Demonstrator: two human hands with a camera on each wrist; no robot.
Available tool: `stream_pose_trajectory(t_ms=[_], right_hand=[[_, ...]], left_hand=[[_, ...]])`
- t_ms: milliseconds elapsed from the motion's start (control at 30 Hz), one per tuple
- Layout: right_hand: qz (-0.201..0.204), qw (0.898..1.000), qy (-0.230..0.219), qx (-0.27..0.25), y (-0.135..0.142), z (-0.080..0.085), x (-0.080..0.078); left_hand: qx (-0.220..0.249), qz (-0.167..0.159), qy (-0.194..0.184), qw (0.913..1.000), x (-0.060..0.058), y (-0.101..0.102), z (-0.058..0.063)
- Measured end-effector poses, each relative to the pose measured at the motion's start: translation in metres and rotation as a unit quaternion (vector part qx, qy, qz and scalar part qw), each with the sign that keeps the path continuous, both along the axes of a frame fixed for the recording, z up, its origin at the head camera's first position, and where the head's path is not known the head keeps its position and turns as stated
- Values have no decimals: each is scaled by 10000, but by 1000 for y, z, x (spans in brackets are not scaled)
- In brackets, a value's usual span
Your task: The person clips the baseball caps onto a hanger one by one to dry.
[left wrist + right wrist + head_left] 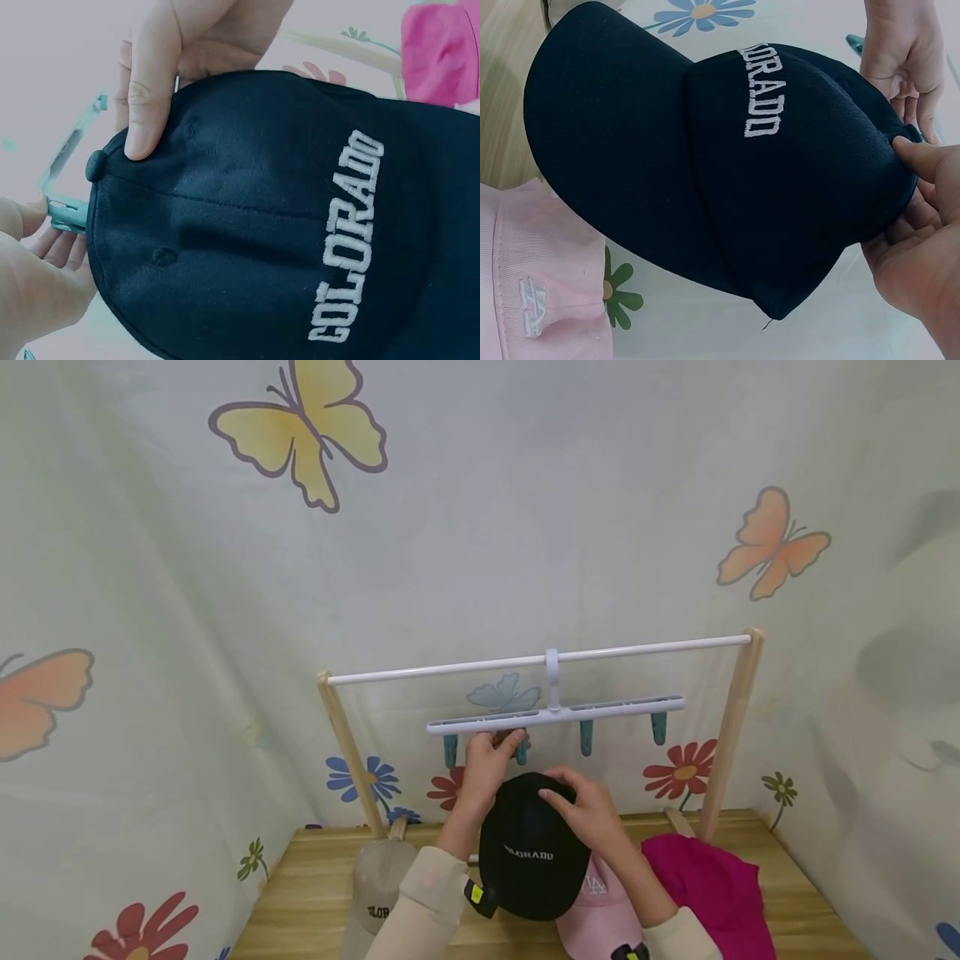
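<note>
My right hand (588, 806) grips a black baseball cap (525, 889) by the top of its crown, with the thumb on the outside. White letters reading COLORADO (349, 240) show on the cap's front, and its brim points downward. Above and to the left, my left hand (486, 768) pinches a teal clip (521, 752) hanging from a white hanger (615, 708). In the left wrist view that clip (69, 214) is right at the cap's top button (95, 166). The cap hides part of the right hand's fingers.
The hanger hooks over a white rod (442, 670) between wooden posts. Other teal clips (586, 739) hang from it. On the wooden table (300, 877) lie a beige cap (378, 877), a pink cap (600, 922) and a magenta hat (708, 885). A butterfly-patterned curtain (562, 527) stands behind.
</note>
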State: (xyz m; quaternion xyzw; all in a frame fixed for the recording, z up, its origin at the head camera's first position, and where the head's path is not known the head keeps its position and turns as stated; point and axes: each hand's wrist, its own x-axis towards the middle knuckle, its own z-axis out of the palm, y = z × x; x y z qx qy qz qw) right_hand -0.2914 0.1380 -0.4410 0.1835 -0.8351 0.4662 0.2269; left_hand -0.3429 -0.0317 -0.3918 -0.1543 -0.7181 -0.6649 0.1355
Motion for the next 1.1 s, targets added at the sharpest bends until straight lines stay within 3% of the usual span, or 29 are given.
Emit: stream_pose_trajectory(t_ms=[500, 700, 867, 967, 1100], right_hand=[[-136, 9995, 18, -300, 0, 4, 1], [-155, 9991, 182, -342, -3, 7, 1], [-131, 9991, 225, -335, -3, 6, 1], [-130, 9992, 152, -345, -4, 5, 1], [-135, 9992, 90, -374, -6, 8, 0]], left_hand=[[551, -77, -54, 9984, 5, 0, 7], [452, -129, -242, 9986, 28, 0, 28], [465, -195, -166, 9986, 34, -2, 30], [449, -229, -205, 9985, 30, -3, 26], [395, -235, -245, 9986, 17, -5, 15]])
